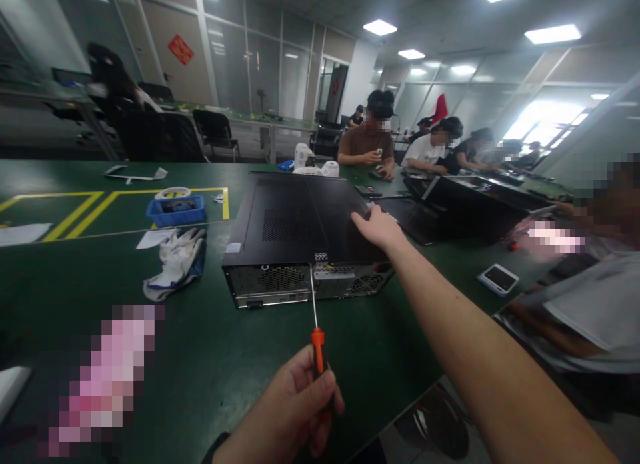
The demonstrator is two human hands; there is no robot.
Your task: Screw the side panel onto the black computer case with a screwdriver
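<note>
Left hand [310, 401] sat in front of the computer case, palm side up, fingers wrapped round an orange-and-black screwdriver [319, 349], tip at the case's rear panel. Computer case [340, 214] lay flat on the green table [240, 371]. Pale sticker [233, 248] on its near left corner, print too small. Right hand [377, 227] rested on its right edge, thumb spread; couldn't tell if gripping.

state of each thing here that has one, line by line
computer case: lying flat, perforated panel up
screwdriver: held, tip at the computer case's vented end
left hand: closed around the screwdriver
right hand: resting on the computer case
gloves: lying crumpled
blue bin: open, holding things
ceiling lights: lit
</note>
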